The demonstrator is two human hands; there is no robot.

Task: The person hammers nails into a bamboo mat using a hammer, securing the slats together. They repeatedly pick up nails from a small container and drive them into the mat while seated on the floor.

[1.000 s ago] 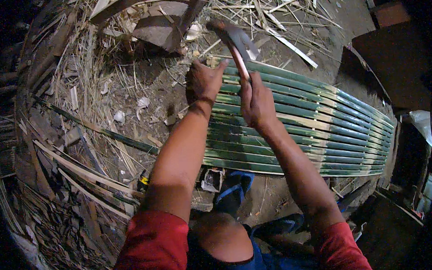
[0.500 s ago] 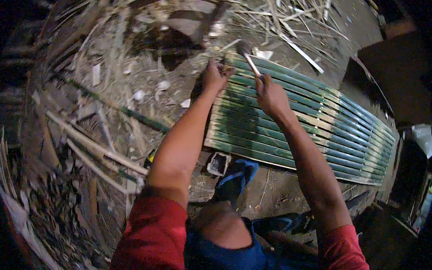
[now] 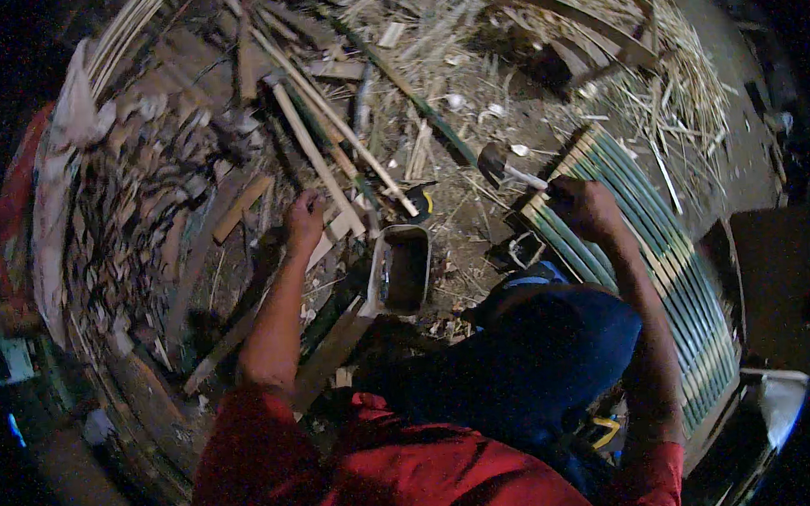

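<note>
And here the hammer (image 3: pixel 517 173) is gripped in the closed right hand (image 3: pixel 588 209), seemingly to keep its weight well out, by the green slatted panel (image 3: pixel 668 244), while the left hand (image 3: pixel 304 222) is kept loosely curled, its contents untellable.

The scene was dim and unevenly lit, fading to grainy black toward the corners. Light caught the straw pile (image 3: pixel 681 101) and drew a soft sheen along the green slatted panel (image 3: pixel 686 275), while a pale sheet (image 3: pixel 784 407) glared near the right rim. Deep shade swallowed the folds of the blue trousers (image 3: pixel 538 347). The hammer (image 3: pixel 501 164) looked soft-edged, the wood scraps (image 3: pixel 137 203) smeared, and fisheye distortion bowed straight lines near the border.
</note>
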